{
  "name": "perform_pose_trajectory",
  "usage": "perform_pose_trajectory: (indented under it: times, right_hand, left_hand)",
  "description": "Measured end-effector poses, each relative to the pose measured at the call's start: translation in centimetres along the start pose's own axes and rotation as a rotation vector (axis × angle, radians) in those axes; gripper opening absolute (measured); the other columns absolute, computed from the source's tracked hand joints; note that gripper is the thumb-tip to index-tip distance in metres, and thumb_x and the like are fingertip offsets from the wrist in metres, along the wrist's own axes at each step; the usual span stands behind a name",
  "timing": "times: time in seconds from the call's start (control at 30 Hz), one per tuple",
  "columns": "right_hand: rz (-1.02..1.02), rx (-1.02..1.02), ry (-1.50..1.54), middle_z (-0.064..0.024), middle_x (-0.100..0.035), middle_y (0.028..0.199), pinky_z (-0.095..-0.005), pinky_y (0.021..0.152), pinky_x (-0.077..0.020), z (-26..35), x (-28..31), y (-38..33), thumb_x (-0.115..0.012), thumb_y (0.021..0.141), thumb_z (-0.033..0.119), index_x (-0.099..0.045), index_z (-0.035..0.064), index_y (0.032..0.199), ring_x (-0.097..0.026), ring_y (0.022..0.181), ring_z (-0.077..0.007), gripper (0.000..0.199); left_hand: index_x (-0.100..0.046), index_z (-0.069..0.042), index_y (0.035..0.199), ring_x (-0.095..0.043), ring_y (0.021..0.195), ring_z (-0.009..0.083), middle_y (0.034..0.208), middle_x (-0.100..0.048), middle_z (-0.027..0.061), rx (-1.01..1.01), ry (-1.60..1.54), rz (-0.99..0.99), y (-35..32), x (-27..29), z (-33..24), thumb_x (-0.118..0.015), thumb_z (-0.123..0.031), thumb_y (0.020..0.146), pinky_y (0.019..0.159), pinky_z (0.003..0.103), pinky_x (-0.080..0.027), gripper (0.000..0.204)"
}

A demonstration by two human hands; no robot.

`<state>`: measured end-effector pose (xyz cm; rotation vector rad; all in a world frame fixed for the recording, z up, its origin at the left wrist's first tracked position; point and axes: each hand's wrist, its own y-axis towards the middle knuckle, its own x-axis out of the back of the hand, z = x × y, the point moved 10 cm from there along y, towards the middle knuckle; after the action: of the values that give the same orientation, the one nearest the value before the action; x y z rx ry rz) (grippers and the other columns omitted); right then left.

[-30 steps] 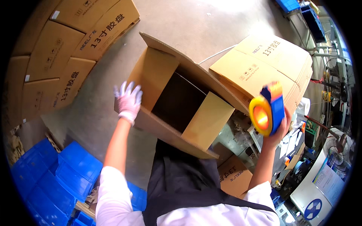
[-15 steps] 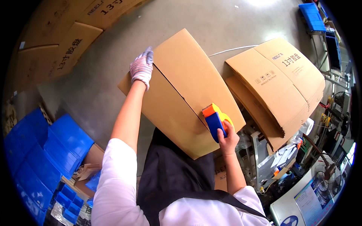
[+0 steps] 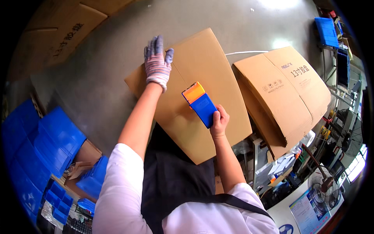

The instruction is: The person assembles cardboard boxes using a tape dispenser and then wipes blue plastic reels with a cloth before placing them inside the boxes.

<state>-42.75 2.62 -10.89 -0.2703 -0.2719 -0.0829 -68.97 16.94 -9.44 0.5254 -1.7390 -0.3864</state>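
Note:
A brown cardboard box (image 3: 216, 66) stands in front of my body, its closed top flaps meeting along a centre seam. My left hand (image 3: 157, 66), in a striped grey-and-white glove, lies at the far left edge of the box top with its fingers stretched out. Bare and wrapped round the handle end, my right hand (image 3: 220, 121) holds a blue-and-orange tape dispenser (image 3: 203, 108). The dispenser's toothed orange end lies over the seam, about midway along it. Whether tape sticks to the cardboard beneath is hidden from me.
Flattened cartons (image 3: 288, 87) are stacked to the right, and larger printed cartons (image 3: 58, 35) stand far left. Blue plastic bins (image 3: 58, 136) fill the lower left. At lower right, a fan (image 3: 323, 185) stands by a white table (image 3: 280, 212). A white cable (image 3: 245, 52) crosses the floor.
The tape dispenser has moved from the near right part of the seam up and left toward its middle. My left hand's fingers have spread, and the view has shifted slightly.

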Motion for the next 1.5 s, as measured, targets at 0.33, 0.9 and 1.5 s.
perform_pose_trajectory:
  times: [0.33, 0.9, 1.5]
  right_hand:
    - [0.019, 0.041, -0.012, -0.0013, -0.048, 0.066, -0.0244, 0.055, -0.0330, 0.4, -0.2, -1.0, -0.048, 0.088, 0.050, -0.057, -0.0043, 0.080, -0.043, 0.062, -0.0094, 0.055]
    - [0.170, -0.058, -0.038, -0.0065, -0.055, 0.069, -0.0265, 0.061, -0.0437, 1.1, -1.7, -0.5, -0.066, 0.076, 0.046, -0.058, -0.0032, 0.089, -0.054, 0.065, -0.0140, 0.052]
    - [0.166, -0.233, -0.106, -0.0070, -0.059, 0.070, -0.0262, 0.061, -0.0467, 0.6, -2.8, 0.1, -0.075, 0.069, 0.029, -0.057, 0.0006, 0.088, -0.055, 0.064, -0.0120, 0.039]
  left_hand:
    - [-0.068, -0.006, 0.092, -0.056, 0.074, 0.0057, 0.085, -0.066, -0.0003, 1.001, -1.357, 1.458, -13.8, -1.6, -6.0, -0.058, -0.045, 0.087, 0.068, 0.020, -0.045, 0.041]
    - [-0.067, -0.004, 0.083, -0.059, 0.071, 0.0132, 0.073, -0.066, 0.0066, 0.473, -0.911, 1.200, -9.4, -4.5, -2.2, -0.068, -0.041, 0.080, 0.071, 0.030, -0.048, 0.037]
    - [-0.031, -0.021, 0.141, -0.040, 0.126, 0.0322, 0.134, -0.047, 0.0120, 0.116, -0.098, 1.246, -2.5, -15.1, 6.4, -0.046, -0.054, 0.087, 0.105, 0.037, -0.032, 0.065]
